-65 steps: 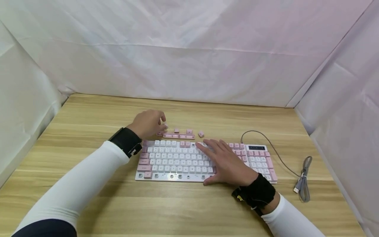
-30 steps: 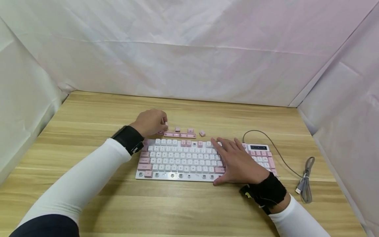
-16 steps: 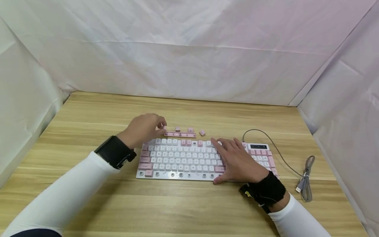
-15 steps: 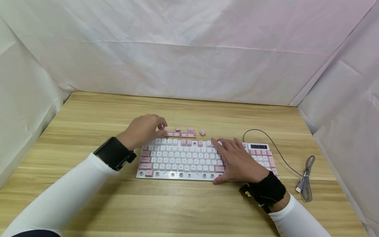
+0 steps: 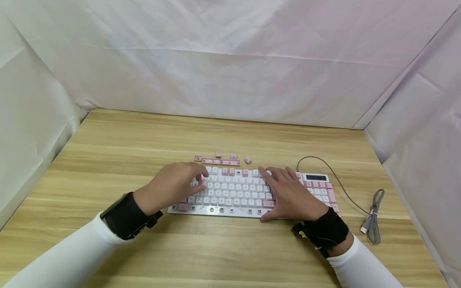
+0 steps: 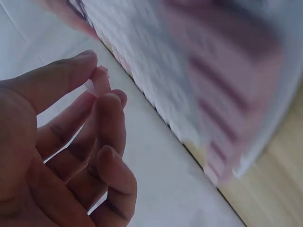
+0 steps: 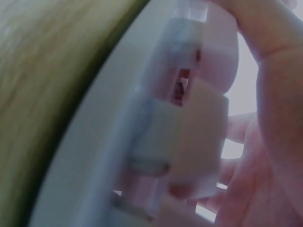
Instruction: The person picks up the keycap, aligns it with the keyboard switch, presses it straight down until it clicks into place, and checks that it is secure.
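White cloth [image 5: 230,80], creased and faintly pink in places, hangs behind and along both sides of a wood-grain table [image 5: 230,248]. Toward the middle of the table lies a pink-and-white keyboard [image 5: 237,212], several bare sockets showing along its front row and one more in the back row. Two white sleeves [image 5: 68,252] reach in from the near side, each ending at a black wristband [image 5: 124,218]. The right hand [image 5: 291,196] lies over the right part of the keyboard, fingers spread and extended toward the back edge, thumb at the front edge. Above the keyboard's left part, the left hand [image 5: 173,184] pinches a small pink keycap [image 6: 101,82] between thumb and fingertips, the other fingers bent. A grey cable [image 5: 342,192] curves from the keyboard's back edge to a tied bundle on the right, its plug [image 5: 363,229] beside the coils. Behind the keyboard, a long pink keycap [image 5: 221,162] rests hollow side up. Just beside its left end sits an upturned pink cap [image 5: 197,158], and three loose pink keycaps [image 5: 233,156] lie near it, behind and to the right.
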Demonstrator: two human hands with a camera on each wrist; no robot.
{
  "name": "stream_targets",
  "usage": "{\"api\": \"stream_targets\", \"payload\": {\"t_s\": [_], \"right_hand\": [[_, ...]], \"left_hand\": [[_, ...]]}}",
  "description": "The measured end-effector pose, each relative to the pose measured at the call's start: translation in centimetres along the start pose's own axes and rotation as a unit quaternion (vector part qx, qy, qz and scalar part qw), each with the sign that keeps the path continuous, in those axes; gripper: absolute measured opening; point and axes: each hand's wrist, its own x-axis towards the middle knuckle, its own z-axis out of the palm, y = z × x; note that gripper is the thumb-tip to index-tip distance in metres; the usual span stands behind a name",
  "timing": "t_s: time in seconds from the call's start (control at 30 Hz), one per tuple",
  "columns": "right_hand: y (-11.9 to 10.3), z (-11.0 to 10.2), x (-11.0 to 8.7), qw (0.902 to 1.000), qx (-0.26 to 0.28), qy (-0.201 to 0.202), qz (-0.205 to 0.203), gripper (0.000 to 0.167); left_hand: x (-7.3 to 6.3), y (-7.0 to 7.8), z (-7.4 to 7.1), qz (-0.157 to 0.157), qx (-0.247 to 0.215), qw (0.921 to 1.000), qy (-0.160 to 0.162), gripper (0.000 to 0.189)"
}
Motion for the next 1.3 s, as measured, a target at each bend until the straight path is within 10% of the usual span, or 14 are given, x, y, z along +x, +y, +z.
{"api": "stream_targets", "payload": {"t_s": [0.87, 1.3], "right_hand": [[0.1, 0.5, -0.1, 0.9998, -0.005, 0.016, -0.010, 0.138], [0.1, 0.5, -0.1, 0.9997, -0.006, 0.020, -0.014, 0.137]], "left_hand": [[2.3, 7.9, 4.3, 0.132, 0.008, 0.9910, 0.017, 0.004], [2.8, 9.3, 5.9, 0.133, 0.017, 0.9907, 0.023, 0.014]]}}
